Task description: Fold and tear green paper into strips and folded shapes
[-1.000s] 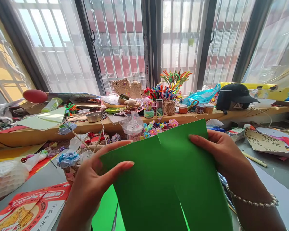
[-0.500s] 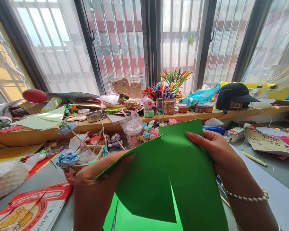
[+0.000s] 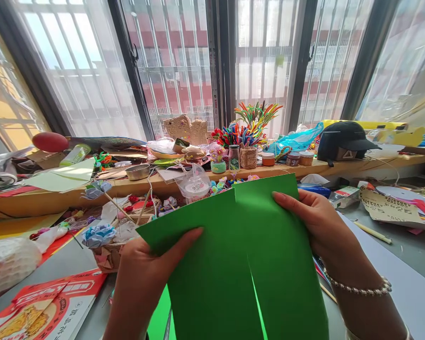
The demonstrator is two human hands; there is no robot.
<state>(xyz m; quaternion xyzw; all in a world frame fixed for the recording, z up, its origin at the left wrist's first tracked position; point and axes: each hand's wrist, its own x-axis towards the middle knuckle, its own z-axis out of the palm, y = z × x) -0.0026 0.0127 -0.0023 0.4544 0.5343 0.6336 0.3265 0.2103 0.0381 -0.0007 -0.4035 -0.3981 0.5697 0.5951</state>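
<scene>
Green sheet [image 3: 216, 259] — bottom cropped, packet [image 3: 46, 304] — cut off

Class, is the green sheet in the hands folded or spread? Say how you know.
The green sheet is spread: the left hand and right hand hold it by opposite sides, its broad face showing.

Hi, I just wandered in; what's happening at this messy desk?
A person is holding up a green sheet, with the left hand gripping its left side and the right hand its upper right. A long slit runs up from the bottom of the view and a short slit breaks the top edge; they don't meet. A brighter green sheet shows below. Behind, a black cap sits on a crowded ledge.
</scene>
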